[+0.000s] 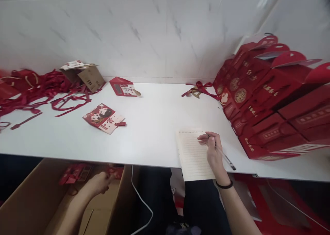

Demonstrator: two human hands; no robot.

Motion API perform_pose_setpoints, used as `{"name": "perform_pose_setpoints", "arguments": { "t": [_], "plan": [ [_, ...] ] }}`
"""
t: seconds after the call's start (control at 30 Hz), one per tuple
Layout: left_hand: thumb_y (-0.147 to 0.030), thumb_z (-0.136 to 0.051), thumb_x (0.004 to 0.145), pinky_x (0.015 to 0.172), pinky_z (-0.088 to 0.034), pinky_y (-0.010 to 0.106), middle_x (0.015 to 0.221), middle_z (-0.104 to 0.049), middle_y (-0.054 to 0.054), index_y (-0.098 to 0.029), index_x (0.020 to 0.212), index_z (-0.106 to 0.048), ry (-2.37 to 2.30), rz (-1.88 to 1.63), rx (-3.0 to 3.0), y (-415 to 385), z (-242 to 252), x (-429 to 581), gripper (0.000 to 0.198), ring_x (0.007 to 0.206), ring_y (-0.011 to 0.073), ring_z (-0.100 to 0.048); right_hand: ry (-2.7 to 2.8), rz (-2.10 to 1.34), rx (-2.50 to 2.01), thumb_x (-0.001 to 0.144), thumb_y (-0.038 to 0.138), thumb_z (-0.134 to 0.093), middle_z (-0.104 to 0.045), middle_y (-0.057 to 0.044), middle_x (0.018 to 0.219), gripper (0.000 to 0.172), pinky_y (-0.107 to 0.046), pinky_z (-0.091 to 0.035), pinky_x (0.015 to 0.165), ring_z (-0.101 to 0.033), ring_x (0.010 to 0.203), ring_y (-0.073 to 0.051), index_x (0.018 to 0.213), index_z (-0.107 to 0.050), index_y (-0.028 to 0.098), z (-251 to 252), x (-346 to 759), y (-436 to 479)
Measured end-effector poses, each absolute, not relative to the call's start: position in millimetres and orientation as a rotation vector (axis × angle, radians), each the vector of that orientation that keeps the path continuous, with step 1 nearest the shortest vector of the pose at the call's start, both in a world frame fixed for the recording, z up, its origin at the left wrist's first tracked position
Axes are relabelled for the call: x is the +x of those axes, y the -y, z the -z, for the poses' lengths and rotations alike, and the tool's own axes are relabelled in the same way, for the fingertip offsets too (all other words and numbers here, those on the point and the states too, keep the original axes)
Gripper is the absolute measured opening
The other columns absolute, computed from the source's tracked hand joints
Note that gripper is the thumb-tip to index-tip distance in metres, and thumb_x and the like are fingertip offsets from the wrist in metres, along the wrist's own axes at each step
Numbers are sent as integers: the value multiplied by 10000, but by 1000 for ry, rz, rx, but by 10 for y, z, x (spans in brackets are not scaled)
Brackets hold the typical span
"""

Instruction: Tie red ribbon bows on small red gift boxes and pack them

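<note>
My right hand [213,150] grips a pen [226,158] against the fingers, its dark end sticking out toward the lower right. Beneath that hand lies a lined paper pad [192,159], its lower edge overhanging the table front. Down in a cardboard box [23,200] on the left is my left hand [99,183]. Its index finger stretches toward a red packet [117,172] by the box's far wall, while the other fingers are loosely bent. Whether the fingertip touches the packet I cannot tell. More red packets [76,173] lie in the box beside it.
Red gift boxes [260,97] are stacked on the table's right. Red ribbons [51,85] heap at the far left by a small open carton [91,77]. Two red-and-white cards [107,120] and a ribbon bow [199,87] lie on the table [152,125]. A white cable [144,202] hangs below.
</note>
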State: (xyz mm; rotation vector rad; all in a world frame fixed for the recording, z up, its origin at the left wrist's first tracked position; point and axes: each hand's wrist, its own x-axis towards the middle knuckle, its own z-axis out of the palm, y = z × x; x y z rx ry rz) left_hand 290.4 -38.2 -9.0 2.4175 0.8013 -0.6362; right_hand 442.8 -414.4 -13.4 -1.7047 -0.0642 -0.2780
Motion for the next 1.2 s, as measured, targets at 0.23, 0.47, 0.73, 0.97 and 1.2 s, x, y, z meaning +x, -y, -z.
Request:
{"name": "perform_pose_setpoints", "arguments": {
  "t": [0.23, 0.47, 0.73, 0.97, 1.2],
  "plan": [
    [-351, -415, 859, 796, -487, 304, 939, -680, 67, -216, 932, -621, 252, 154, 2375, 1556, -527, 3477, 256, 885, 190, -627, -204, 464, -1356, 802, 372, -469, -465, 26, 614, 198, -258, -399, 511, -470, 529, -119, 743, -496, 185, 80, 4615, 4388],
    [-340, -553, 774, 970, -383, 516, 1100, -615, 191, -135, 1014, -622, 1257, -68, 2215, 2439, -24, 4074, 323, 1118, 345, -521, -232, 525, -1284, 705, 304, -553, -456, 42, 599, 168, -238, -394, 493, -480, 521, -103, 673, -430, 194, -63, 4591, 4533],
    [-240, -530, 665, 963, -343, 560, 1051, -589, 185, -114, 926, -590, 1149, -198, 2286, 2418, 154, 4228, 296, 1085, 372, -494, -113, 278, -1491, 833, 280, -504, -459, 40, 580, 204, -224, -386, 494, -454, 526, -102, 666, -428, 192, -207, 4526, 3808],
    [-404, -540, 741, 1068, -221, 504, 1103, -608, 120, -149, 1119, -590, 1157, -261, 2441, 2380, 281, 4144, 459, 1174, 359, -436, -62, 15, -1856, 814, 252, -525, -506, 54, 619, 85, -205, -410, 501, -499, 553, -99, 768, -475, 200, 82, 4752, 3441],
    [-392, -527, 740, 1069, -161, 557, 1103, -623, 124, -180, 1102, -616, 1108, -391, 2357, 2414, 478, 4113, 428, 1252, 386, -361, -86, -26, -1878, 785, 325, -611, -441, 67, 546, 239, -195, -351, 451, -410, 480, -79, 677, -440, 197, 79, 4764, 3529]
  ]
}}
